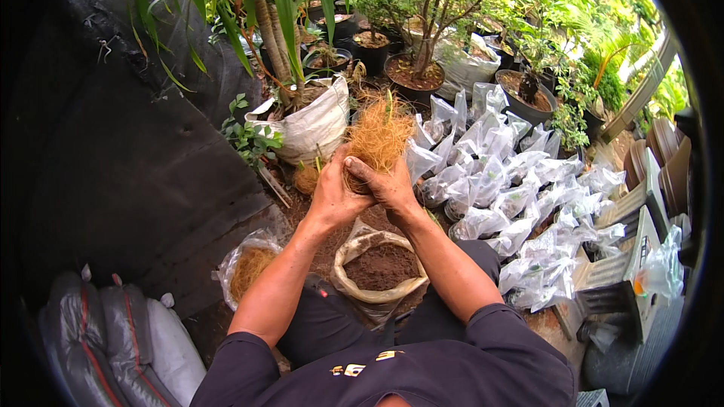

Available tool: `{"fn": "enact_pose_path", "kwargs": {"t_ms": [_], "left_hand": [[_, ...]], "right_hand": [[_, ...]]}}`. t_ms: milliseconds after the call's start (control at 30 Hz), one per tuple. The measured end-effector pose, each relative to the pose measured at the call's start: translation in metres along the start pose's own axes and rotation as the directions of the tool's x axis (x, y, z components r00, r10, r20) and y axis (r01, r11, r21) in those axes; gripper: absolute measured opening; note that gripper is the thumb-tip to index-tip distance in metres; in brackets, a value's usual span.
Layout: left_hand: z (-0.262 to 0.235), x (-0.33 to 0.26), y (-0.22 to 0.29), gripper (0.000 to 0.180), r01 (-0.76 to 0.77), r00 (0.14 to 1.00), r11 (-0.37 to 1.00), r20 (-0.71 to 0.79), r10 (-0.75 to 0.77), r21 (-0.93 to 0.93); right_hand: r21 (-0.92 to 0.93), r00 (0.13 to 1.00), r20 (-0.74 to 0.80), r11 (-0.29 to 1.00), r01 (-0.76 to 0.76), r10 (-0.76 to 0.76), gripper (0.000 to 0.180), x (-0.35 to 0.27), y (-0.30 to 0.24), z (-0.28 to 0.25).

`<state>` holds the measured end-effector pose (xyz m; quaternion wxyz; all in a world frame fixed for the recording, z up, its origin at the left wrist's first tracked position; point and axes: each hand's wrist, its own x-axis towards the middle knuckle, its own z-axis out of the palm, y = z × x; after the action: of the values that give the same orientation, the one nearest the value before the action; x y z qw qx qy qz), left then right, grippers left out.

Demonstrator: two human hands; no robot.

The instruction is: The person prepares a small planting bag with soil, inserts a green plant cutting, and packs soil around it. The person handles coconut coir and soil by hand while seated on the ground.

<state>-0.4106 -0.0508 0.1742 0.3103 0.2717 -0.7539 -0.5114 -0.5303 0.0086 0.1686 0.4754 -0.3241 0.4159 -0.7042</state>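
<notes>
Out in front of me, both hands are wrapped round the base of a shaggy ball of coconut fibre (379,134). A green shoot (389,104) stands up out of its top. My left hand (333,190) grips the near left side, and my right hand (388,187) closes on the near right, its thumb lying across the front. Below my forearms, between my knees, an open sack of dark soil (379,267) sits on the ground. Just left of my left hand lies a smaller fibre ball (306,179), with green stems beside it.
Many clear-bagged seedlings (520,188) stand in rows to the right. Loose fibre fills a plastic bag (250,267) by my left knee. Ahead are a white sack planter (313,122) and potted shrubs (415,75). Full grey sacks (113,339) lie at lower left, stacked trays (630,264) at right.
</notes>
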Motion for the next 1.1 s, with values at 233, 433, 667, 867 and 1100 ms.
{"fn": "enact_pose_path", "kwargs": {"t_ms": [233, 433, 667, 867, 1100], "left_hand": [[-0.006, -0.004, -0.002, 0.099, 0.036, 0.986, 0.956, 0.164, 0.013, -0.291], [-0.003, -0.005, 0.007, 0.1, 0.329, 0.942, 0.769, 0.241, -0.232, -0.548], [0.02, -0.01, 0.017, 0.082, -0.094, 0.992, 0.995, -0.085, 0.095, 0.01], [0.016, -0.012, 0.021, 0.066, 0.259, 0.965, 0.783, 0.172, -0.195, -0.565], [0.031, -0.015, 0.023, 0.075, 0.036, 0.983, 0.997, -0.18, -0.046, -0.061]], "right_hand": [[0.097, 0.947, 0.274, 0.975, -0.2, 0.167, 0.055, 0.007, -0.015, -0.019], [0.291, 0.95, 0.25, 0.921, -0.259, 0.188, 0.038, 0.011, -0.016, -0.019], [0.39, 0.982, 0.046, 0.902, -0.185, 0.181, 0.041, 0.004, -0.018, -0.007], [0.167, 0.982, 0.181, 0.986, 0.027, -0.058, 0.034, 0.002, -0.025, -0.013], [0.241, 0.979, -0.135, 0.964, -0.115, 0.151, 0.04, 0.004, -0.026, -0.006]]}}
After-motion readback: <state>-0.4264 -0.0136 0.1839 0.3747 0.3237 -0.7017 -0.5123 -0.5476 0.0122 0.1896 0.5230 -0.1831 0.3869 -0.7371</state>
